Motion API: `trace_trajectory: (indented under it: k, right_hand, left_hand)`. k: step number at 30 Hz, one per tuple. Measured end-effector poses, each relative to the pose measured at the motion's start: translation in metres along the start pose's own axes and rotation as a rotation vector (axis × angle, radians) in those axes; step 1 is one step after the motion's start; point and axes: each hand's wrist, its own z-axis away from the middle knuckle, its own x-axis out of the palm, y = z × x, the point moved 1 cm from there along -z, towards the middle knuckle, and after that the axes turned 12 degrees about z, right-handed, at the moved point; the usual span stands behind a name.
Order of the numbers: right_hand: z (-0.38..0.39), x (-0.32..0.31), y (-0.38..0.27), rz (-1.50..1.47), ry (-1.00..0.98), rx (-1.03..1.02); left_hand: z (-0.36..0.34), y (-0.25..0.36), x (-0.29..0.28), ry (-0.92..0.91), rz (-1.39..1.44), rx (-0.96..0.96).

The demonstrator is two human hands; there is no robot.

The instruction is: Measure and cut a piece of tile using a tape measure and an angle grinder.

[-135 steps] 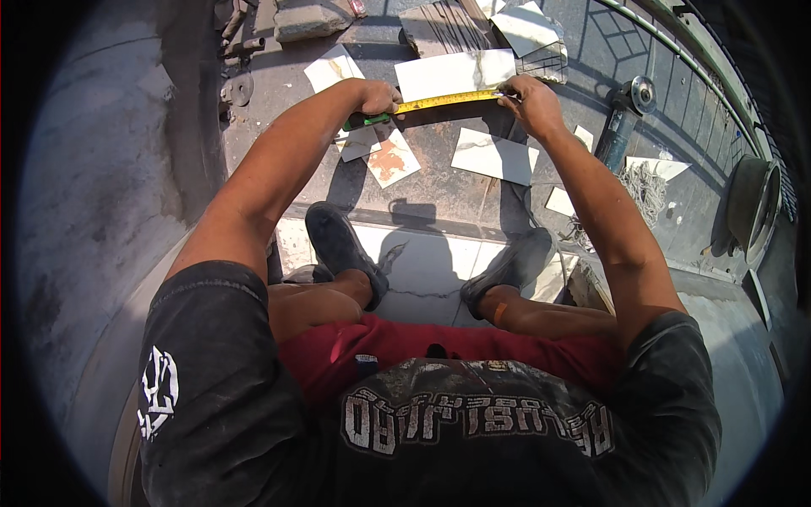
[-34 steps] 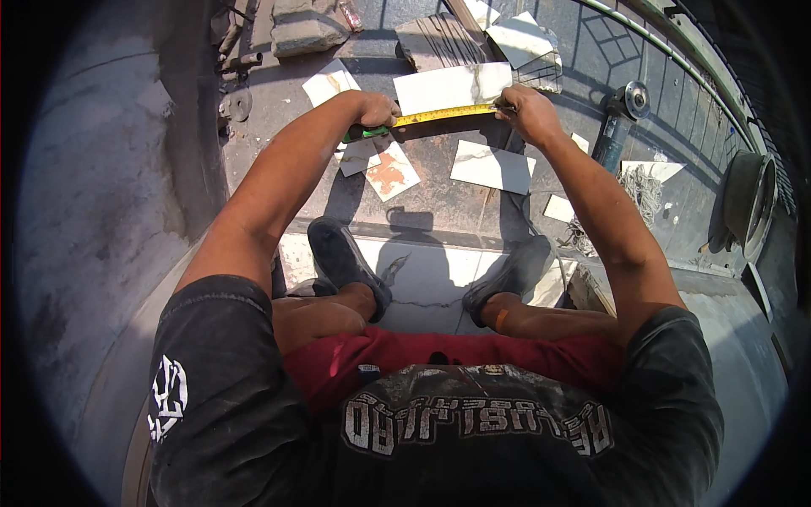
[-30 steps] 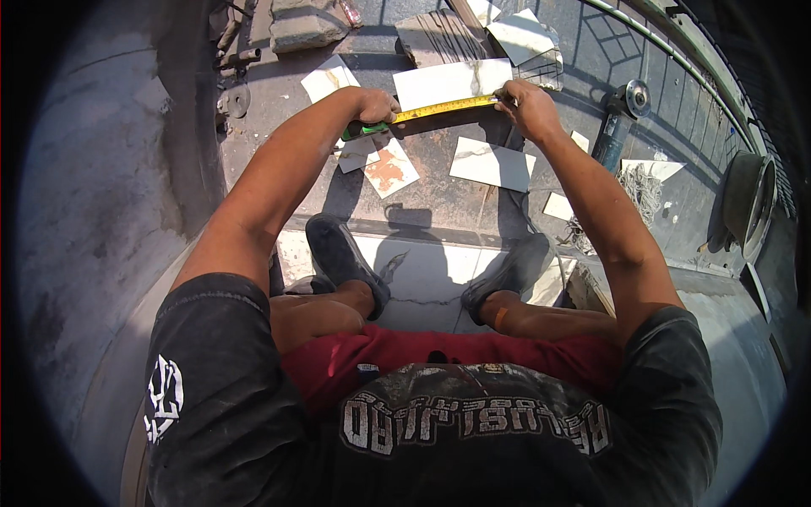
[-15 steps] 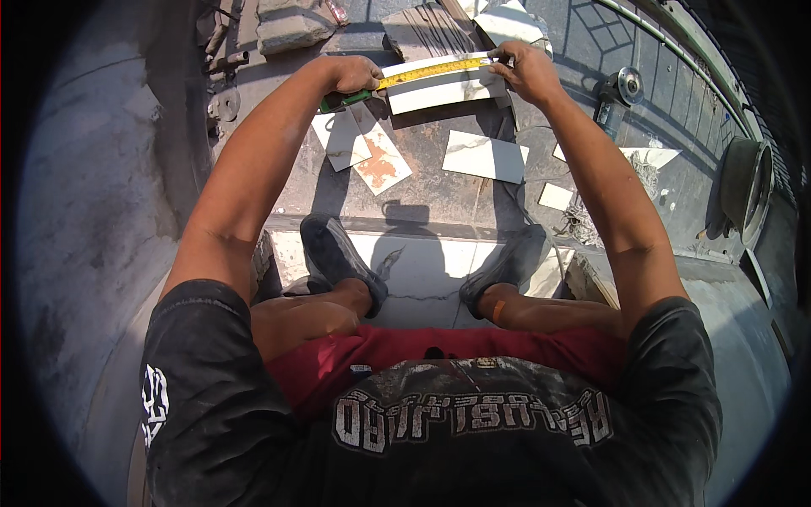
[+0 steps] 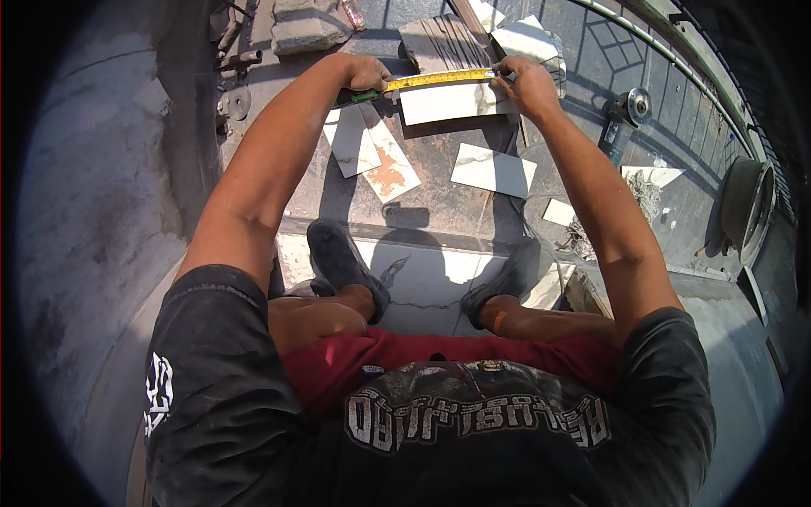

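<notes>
A green tape measure (image 5: 363,96) is gripped in my left hand (image 5: 361,73), its yellow blade (image 5: 438,78) stretched to the right. My right hand (image 5: 525,87) pinches the blade's end. The blade lies along the far edge of a white marble-patterned tile strip (image 5: 452,106), with both hands at that strip's ends. Nearer me lie loose tile pieces: one white piece (image 5: 494,167) to the right, and overlapping pieces at the left, one with a reddish patch (image 5: 390,176).
An angle grinder (image 5: 629,110) lies at right beside tangled string (image 5: 646,194) and a metal basin (image 5: 743,207). Concrete chunks (image 5: 308,25), a grooved slab (image 5: 435,38) and pipes sit farther back. A railing (image 5: 718,101) curves along the right; a concrete wall (image 5: 101,211) rises at left.
Over the last seconds both hands moved away from me, carrying the blade from the strip's near edge up onto it and to its far edge.
</notes>
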Motion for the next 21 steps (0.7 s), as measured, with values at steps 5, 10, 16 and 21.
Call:
trace_trajectory:
  k: [5, 10, 16, 21]
  right_hand:
    - [0.007, 0.006, 0.009, -0.071, -0.040, -0.029]
    - [0.006, 0.005, 0.009, -0.093, -0.022, 0.001]
    - [-0.002, 0.003, 0.007, -0.067, -0.031, 0.022]
    - [-0.004, 0.004, 0.013, -0.075, -0.055, 0.008]
  left_hand:
    - [-0.001, 0.003, 0.007, -0.045, -0.015, 0.023]
    - [-0.008, 0.000, 0.008, 0.044, 0.047, 0.016]
    - [-0.012, -0.007, 0.002, -0.011, 0.008, 0.033]
    - [-0.013, 0.000, -0.001, -0.018, -0.001, 0.022]
